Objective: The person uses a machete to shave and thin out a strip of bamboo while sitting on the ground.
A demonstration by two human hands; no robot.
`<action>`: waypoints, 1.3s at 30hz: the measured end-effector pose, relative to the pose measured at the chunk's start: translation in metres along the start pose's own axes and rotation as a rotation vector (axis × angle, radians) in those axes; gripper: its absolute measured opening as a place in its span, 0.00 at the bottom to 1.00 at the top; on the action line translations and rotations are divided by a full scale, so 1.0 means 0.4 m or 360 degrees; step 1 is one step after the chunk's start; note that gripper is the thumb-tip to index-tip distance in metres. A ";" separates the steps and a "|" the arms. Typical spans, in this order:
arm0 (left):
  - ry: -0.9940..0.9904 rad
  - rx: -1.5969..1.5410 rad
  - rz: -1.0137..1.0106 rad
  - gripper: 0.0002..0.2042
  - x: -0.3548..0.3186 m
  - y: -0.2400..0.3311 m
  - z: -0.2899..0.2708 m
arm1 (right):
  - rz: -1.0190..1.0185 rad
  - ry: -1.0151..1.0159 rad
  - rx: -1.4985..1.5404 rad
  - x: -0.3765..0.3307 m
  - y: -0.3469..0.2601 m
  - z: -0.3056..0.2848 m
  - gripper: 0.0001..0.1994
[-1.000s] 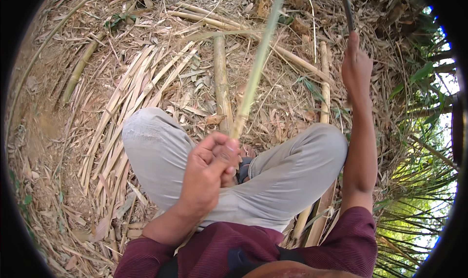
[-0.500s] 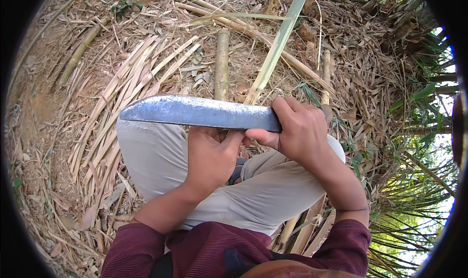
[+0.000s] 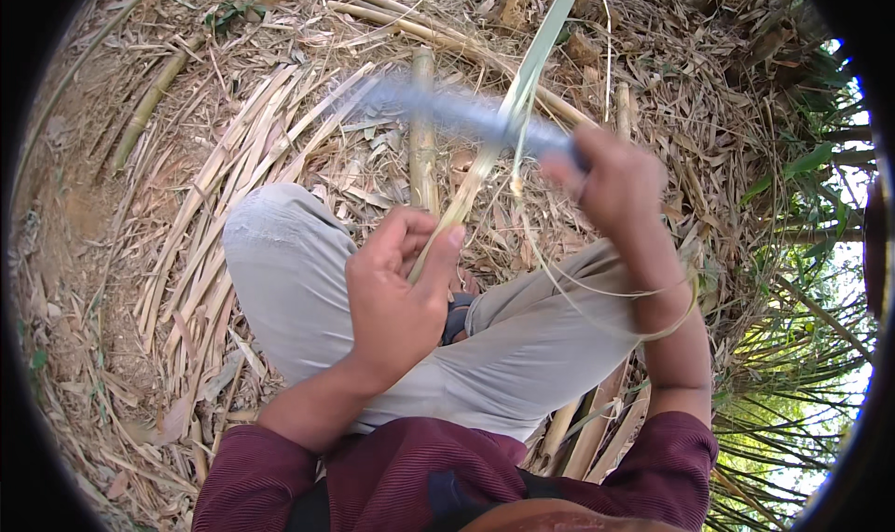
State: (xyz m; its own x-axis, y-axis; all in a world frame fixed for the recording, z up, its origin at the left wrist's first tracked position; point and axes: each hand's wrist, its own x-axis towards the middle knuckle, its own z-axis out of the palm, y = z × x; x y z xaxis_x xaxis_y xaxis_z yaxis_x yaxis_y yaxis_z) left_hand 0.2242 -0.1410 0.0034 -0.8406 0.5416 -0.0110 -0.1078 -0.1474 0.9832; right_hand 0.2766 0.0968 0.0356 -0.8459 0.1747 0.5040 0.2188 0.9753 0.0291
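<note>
Between its thumb and fingers my left hand [image 3: 401,285] pinches the near end of a pale green bamboo strip [image 3: 539,61], which slants away toward the top. My right hand [image 3: 620,182] is closed round the grip end of a machete [image 3: 457,114]. Motion blurs its blade, which points left and crosses the strip about midway. A thin bamboo shaving [image 3: 532,224] hangs from the strip near the blade, curving down to my right forearm. Whether the blade touches the strip, I cannot tell.
Split bamboo strips [image 3: 210,196] lie in a loose pile on the left. A short bamboo pole [image 3: 422,150] stands out beyond my left hand, with longer bamboo pieces [image 3: 410,24] behind. My bent legs [image 3: 289,262] frame the work; dry leaves cover the ground.
The machete has swung from over my knees out along the strip, with my right hand moving up and right. My left hand shows the strip's near end, and a curled shaving has appeared.
</note>
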 end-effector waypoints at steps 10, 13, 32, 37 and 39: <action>-0.0169 -0.0387 -0.0432 0.08 0.050 0.004 -0.048 | 0.1255 -0.0207 0.1272 0.030 0.062 -0.048 0.35; -0.0186 -0.0395 -0.0450 0.07 0.046 0.008 -0.034 | 0.1065 -0.0255 0.1294 -0.002 0.081 -0.014 0.34; -0.0631 -0.0135 -0.0555 0.13 0.069 0.066 -0.014 | 0.1177 -0.0525 0.2458 0.054 -0.053 -0.073 0.15; -0.0636 -0.0313 -0.0683 0.26 0.130 0.073 0.017 | 0.1103 -0.0510 0.2466 0.047 -0.045 -0.074 0.14; -0.0927 -0.0630 -0.0805 0.29 0.139 0.056 0.003 | 0.1079 -0.0527 0.2463 0.046 -0.045 -0.078 0.14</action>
State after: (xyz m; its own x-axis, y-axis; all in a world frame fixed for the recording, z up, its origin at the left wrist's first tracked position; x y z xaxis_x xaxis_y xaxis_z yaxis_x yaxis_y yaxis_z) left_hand 0.1757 -0.1133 0.0251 -0.2478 0.9415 -0.2282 -0.6630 0.0069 0.7486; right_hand 0.2721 0.0782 0.0711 -0.9079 0.4024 -0.1173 0.0839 -0.0997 -0.9915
